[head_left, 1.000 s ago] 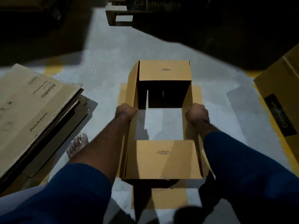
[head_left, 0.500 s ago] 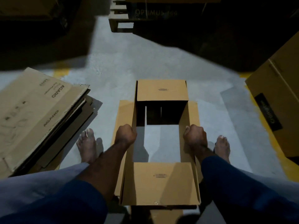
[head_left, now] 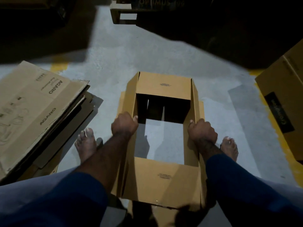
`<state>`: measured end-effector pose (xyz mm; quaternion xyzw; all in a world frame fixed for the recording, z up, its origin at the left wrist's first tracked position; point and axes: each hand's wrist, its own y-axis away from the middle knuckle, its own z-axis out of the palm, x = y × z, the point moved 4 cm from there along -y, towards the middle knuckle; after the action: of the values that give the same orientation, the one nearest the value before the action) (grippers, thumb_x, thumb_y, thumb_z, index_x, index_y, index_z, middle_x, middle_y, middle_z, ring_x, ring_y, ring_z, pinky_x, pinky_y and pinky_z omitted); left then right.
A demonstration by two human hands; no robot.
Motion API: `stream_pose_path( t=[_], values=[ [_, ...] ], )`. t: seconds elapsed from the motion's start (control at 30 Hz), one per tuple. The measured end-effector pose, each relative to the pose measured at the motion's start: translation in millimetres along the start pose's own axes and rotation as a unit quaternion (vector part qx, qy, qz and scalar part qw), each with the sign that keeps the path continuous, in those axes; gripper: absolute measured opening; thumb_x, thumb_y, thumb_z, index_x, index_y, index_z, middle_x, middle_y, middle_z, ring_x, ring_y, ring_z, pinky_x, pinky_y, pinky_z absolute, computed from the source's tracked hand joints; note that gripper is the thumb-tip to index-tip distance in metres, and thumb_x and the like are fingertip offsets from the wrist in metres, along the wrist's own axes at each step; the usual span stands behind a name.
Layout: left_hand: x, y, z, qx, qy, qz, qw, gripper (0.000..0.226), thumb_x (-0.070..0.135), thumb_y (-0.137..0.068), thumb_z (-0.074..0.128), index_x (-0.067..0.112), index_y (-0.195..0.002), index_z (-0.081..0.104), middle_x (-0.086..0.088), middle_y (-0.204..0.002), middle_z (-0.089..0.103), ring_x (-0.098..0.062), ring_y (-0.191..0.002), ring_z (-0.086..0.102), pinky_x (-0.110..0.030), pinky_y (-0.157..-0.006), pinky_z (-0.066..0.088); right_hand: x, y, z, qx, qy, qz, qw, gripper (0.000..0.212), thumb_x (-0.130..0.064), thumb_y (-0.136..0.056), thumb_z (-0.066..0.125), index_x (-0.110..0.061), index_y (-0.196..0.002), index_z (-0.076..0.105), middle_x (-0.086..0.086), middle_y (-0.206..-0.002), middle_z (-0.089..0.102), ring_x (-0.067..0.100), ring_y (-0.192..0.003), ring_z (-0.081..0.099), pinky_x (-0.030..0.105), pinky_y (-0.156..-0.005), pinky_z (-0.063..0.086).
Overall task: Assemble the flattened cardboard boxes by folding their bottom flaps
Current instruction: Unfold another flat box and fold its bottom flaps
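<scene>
Floor (head_left: 114,51) carries the flattened stack (head_left: 32,108) at left, lying as before. Cardboard box (head_left: 164,177) stands open on the floor between the bare feet (head_left: 86,143), end flaps folded inward as before. Left hand (head_left: 124,123) and right hand (head_left: 202,131) keep gripping the side flaps (head_left: 132,95), fingers curled over the top edges; thumbs now show inside.

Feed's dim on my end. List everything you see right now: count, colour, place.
box: 1, brown, centre floor, end flaps folded in
flat boxes: 1 stack, brown, left floor
labelled box: 1, brown with black label, right edge
pallet: 1, brown, top
yellow lines: painted on grey floor, left and right
feet: 2, bare, either side of box
left hand: grips box's left side
right hand: grips box's right side
</scene>
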<state>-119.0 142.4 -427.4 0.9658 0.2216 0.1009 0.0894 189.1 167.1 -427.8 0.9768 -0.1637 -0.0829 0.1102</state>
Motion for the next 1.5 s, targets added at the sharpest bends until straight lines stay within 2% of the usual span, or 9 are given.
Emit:
stream_pose_path(
  t=[0.33,0.63,0.93,1.03,1.13,1.23,1.3,1.4,1.5],
  values=[
    [33.9,-67.6,-17.2,0.011,-0.05,0.065,0.997,0.037,0.04,-0.104,0.044,0.008,-0.112,0.061,-0.016,-0.107,0.066,-0.037,-0.096,0.065,-0.036,-0.07,0.043,-35.4,-63.4,-22.6,0.031,0.028,-0.056,0.998,0.04,-0.043,-0.105,0.04,-0.011,-0.116,0.063,0.014,-0.114,0.066,0.037,-0.101,0.066,0.041,-0.082,0.05],
    [36.6,-57.5,-6.5,-0.041,-0.018,0.062,0.997,0.027,0.026,-0.097,0.055,0.003,-0.095,0.07,-0.017,-0.09,0.065,-0.039,-0.091,0.067,-0.033,-0.065,0.044,-38.6,-57.0,-30.8,0.016,0.13,-0.101,0.986,0.023,-0.028,-0.098,0.052,-0.014,-0.092,0.068,0.005,-0.079,0.054,0.026,-0.071,0.055,0.032,-0.064,0.045],
    [1.7,-10.4,-17.4,-0.018,0.051,-0.035,0.998,0.057,0.061,-0.096,0.053,0.01,-0.121,0.055,-0.018,-0.114,0.064,-0.039,-0.104,0.063,-0.042,-0.082,0.053,-19.4,-37.6,-38.4,-0.013,0.028,0.005,1.0,0.057,-0.056,-0.101,0.041,-0.008,-0.123,0.062,0.017,-0.122,0.065,0.039,-0.109,0.063,0.043,-0.084,0.047],
    [10.3,9.5,-34.6,-0.055,0.074,0.002,0.996,0.051,0.057,-0.096,0.057,0.011,-0.118,0.057,-0.018,-0.116,0.063,-0.04,-0.106,0.062,-0.042,-0.084,0.053,-23.2,-11.3,-55.0,0.017,0.023,0.009,1.0,0.053,-0.054,-0.099,0.045,-0.01,-0.126,0.056,0.018,-0.126,0.061,0.039,-0.116,0.057,0.044,-0.087,0.047],
    [21.5,45.2,-38.5,-0.128,0.09,0.089,0.984,0.031,0.047,-0.095,0.062,0.016,-0.1,0.062,-0.014,-0.106,0.066,-0.035,-0.099,0.063,-0.041,-0.083,0.055,-36.1,25.2,-44.6,-0.079,-0.035,-0.071,0.994,0.041,-0.047,-0.098,0.052,-0.012,-0.115,0.065,0.016,-0.118,0.065,0.039,-0.109,0.062,0.043,-0.09,0.052],
    [17.8,86.0,-39.7,-0.15,0.099,0.133,0.975,0.024,0.041,-0.096,0.061,0.018,-0.089,0.058,-0.008,-0.092,0.064,-0.031,-0.093,0.062,-0.037,-0.077,0.051,-51.5,82.4,-20.0,-0.271,-0.006,-0.196,0.942,0.041,-0.047,-0.104,0.051,-0.009,-0.099,0.067,0.014,-0.113,0.066,0.036,-0.114,0.061,0.032,-0.087,0.046],
    [9.4,109.9,-41.7,-0.147,0.106,0.139,0.974,0.022,0.038,-0.096,0.06,0.019,-0.087,0.057,-0.006,-0.09,0.062,-0.03,-0.092,0.061,-0.036,-0.075,0.049,-51.0,123.3,-6.2,-0.347,0.061,-0.233,0.906,0.054,-0.052,-0.107,0.041,-0.006,-0.118,0.067,0.016,-0.133,0.061,0.034,-0.124,0.055,0.032,-0.093,0.042],
    [-7.6,134.6,-50.9,-0.143,0.121,0.122,0.975,0.021,0.04,-0.097,0.059,0.02,-0.091,0.058,-0.009,-0.1,0.066,-0.03,-0.095,0.061,-0.036,-0.078,0.05,-39.4,160.7,2.6,-0.367,0.088,-0.196,0.905,0.072,-0.062,-0.105,0.031,-0.005,-0.142,0.056,0.017,-0.149,0.051,0.034,-0.131,0.052,0.04,-0.106,0.043],
    [-21.5,146.8,-70.6,-0.151,0.119,0.081,0.978,0.032,0.046,-0.099,0.055,0.017,-0.108,0.062,-0.011,-0.115,0.065,-0.031,-0.103,0.061,-0.035,-0.079,0.048,-38.8,177.0,-19.4,-0.326,0.06,-0.178,0.926,0.074,-0.064,-0.104,0.031,-0.004,-0.141,0.055,0.019,-0.146,0.054,0.035,-0.126,0.056,0.042,-0.104,0.046]
  ],
)
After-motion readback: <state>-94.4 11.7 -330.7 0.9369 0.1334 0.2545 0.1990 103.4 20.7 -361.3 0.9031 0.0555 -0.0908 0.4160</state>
